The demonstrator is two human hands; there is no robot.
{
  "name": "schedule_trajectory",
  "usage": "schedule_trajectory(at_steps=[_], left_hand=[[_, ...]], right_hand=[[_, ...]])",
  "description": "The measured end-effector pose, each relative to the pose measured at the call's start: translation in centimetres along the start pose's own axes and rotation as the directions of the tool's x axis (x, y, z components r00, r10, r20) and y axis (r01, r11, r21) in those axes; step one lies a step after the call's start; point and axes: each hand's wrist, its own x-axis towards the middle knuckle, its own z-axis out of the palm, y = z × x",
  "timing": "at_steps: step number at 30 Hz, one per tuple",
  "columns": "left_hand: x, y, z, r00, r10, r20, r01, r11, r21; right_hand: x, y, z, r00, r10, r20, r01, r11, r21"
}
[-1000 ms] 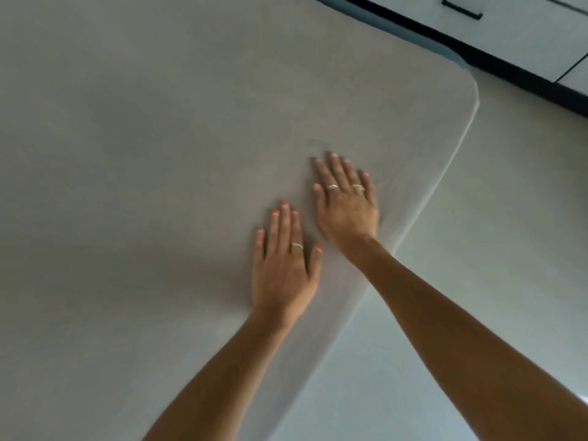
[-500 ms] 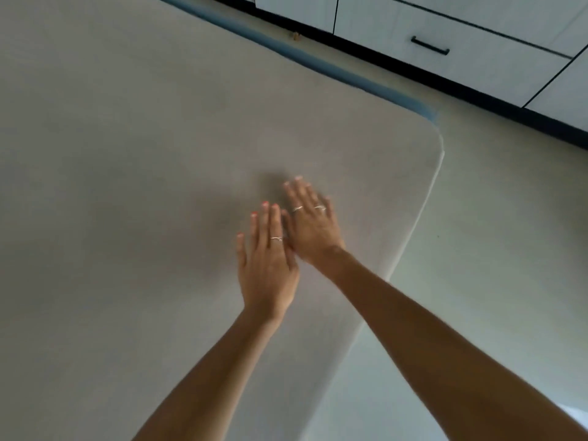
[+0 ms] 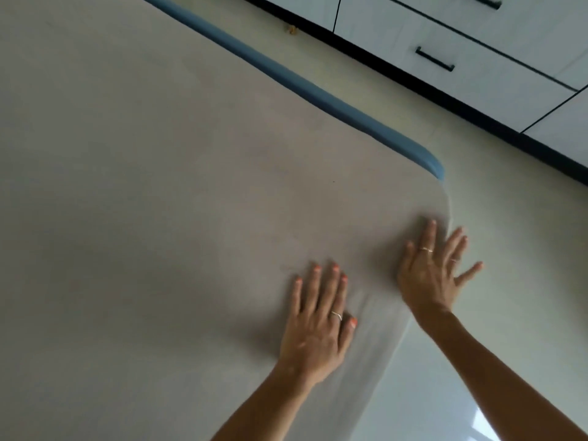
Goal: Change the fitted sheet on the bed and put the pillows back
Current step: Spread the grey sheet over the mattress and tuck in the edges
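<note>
Bed point(image 3: 321, 97) with blue padded frame edge along its far side: covered by a smooth beige fitted sheet point(image 3: 159, 202), stretched flat to the rounded far-right corner. White drawer unit point(image 3: 471, 46) with black handles: beyond the floor strip. Left hand point(image 3: 319, 326): flat, fingers straight, pressing the sheet. Right hand point(image 3: 429, 272): splayed open at the sheet's right edge, nearer the corner, which lay just beyond its fingertips.

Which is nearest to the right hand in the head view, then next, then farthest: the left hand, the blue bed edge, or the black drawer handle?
From the right hand, spread at the sheet's corner:
1. Left hand, flat on the sheet beside it, lower left.
2. Blue bed edge, its rounded end just above the corner.
3. Black drawer handle, across the floor on the white drawer, top right.
</note>
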Motion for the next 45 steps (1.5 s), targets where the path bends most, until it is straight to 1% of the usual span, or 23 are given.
schedule_trajectory(at_steps=[2,3,5,7,8,11,13,15,17,20,23,25,28,32,33,34,37,40,41,42,43,44,45], left_hand=[[0.9,-0.2,-0.3,0.992,0.127,-0.011,-0.127,0.992,-0.012],[1.2,-0.6,-0.4,0.995,0.086,-0.043,-0.088,0.995,-0.041],[2.1,-1.8,-1.0,0.97,-0.223,-0.101,0.211,0.97,-0.117],[3.7,-3.5,-1.5,0.837,-0.534,-0.12,0.519,0.844,-0.136],[4.5,-4.4,-1.6,0.774,-0.623,-0.111,0.61,0.781,-0.134],[8.1,-6.7,-1.5,0.595,-0.801,-0.073,0.783,0.597,-0.175],[10.7,-6.9,-1.4,0.471,-0.879,-0.074,0.854,0.475,-0.211],[13.6,-5.6,-1.2,0.385,-0.918,-0.094,0.89,0.396,-0.225],[16.5,-3.7,-0.4,0.346,-0.93,-0.123,0.904,0.365,-0.221],[20.3,-0.3,0.4,0.387,-0.907,-0.166,0.889,0.415,-0.194],[23.2,2.5,0.7,0.455,-0.87,-0.191,0.865,0.483,-0.139],[24.1,3.4,1.0,0.435,-0.877,-0.207,0.875,0.466,-0.136],[24.6,4.9,1.3,0.425,-0.878,-0.219,0.875,0.46,-0.147],[25.3,8.6,2.9,0.443,-0.863,-0.243,0.854,0.489,-0.179],[25.4,9.3,3.2,0.456,-0.858,-0.237,0.849,0.499,-0.174],[25.5,9.6,3.3,0.455,-0.847,-0.273,0.843,0.509,-0.175],[25.1,9.7,3.9,0.43,-0.784,-0.448,0.814,0.551,-0.184],[25.3,9.9,3.6,0.357,-0.777,-0.518,0.829,0.52,-0.208],[25.5,10.3,3.6,0.332,-0.795,-0.508,0.842,0.493,-0.222],[25.8,10.4,3.5,0.311,-0.814,-0.49,0.853,0.467,-0.234],[26.2,10.7,3.7,0.311,-0.838,-0.449,0.865,0.445,-0.233],[26.4,11.4,3.7,0.28,-0.874,-0.398,0.885,0.396,-0.246],[26.7,11.9,3.9,0.241,-0.903,-0.355,0.896,0.348,-0.276]], right_hand=[[0.3,-4.9,-0.5,0.953,-0.304,-0.008,0.304,0.952,-0.027],[0.7,-8.0,-0.7,0.888,-0.458,0.024,0.458,0.889,0.017],[2.1,-14.4,0.0,0.755,-0.65,0.085,0.646,0.76,0.076],[2.9,-19.9,1.3,0.63,-0.756,0.18,0.763,0.646,0.042],[3.0,-21.7,2.0,0.552,-0.798,0.242,0.819,0.573,0.02],[4.7,-23.9,4.4,0.32,-0.891,0.323,0.943,0.332,-0.021],[7.1,-23.1,4.5,0.232,-0.937,0.263,0.972,0.233,-0.03],[10.7,-21.9,4.1,0.236,-0.948,0.214,0.972,0.233,-0.041],[14.1,-20.2,3.4,0.301,-0.941,0.158,0.954,0.294,-0.066],[17.2,-17.0,2.4,0.379,-0.924,0.041,0.923,0.375,-0.083],[18.5,-14.2,1.7,0.388,-0.92,0.058,0.921,0.384,-0.064],[19.5,-12.1,1.1,0.391,-0.917,0.084,0.92,0.387,-0.057],[20.9,-8.6,0.3,0.333,-0.933,0.136,0.942,0.324,-0.088],[19.9,-6.9,-1.3,0.484,-0.87,0.095,0.874,0.476,-0.091],[19.4,-7.8,-1.8,0.465,-0.883,0.06,0.885,0.46,-0.076],[19.0,-9.6,-2.2,0.378,-0.925,0.04,0.925,0.376,-0.058],[16.2,-16.3,-0.3,0.048,-0.998,0.042,0.999,0.049,0.008],[12.1,-20.5,3.9,-0.349,-0.934,0.081,0.935,-0.342,0.095],[11.0,-20.7,4.8,-0.452,-0.885,0.11,0.891,-0.443,0.095],[10.6,-20.9,5.3,-0.507,-0.852,0.128,0.862,-0.499,0.095],[10.9,-21.1,5.3,-0.515,-0.845,0.141,0.857,-0.505,0.104],[11.5,-21.0,5.0,-0.51,-0.849,0.137,0.86,-0.497,0.117],[12.9,-21.0,4.7,-0.466,-0.874,0.139,0.884,-0.453,0.118]])
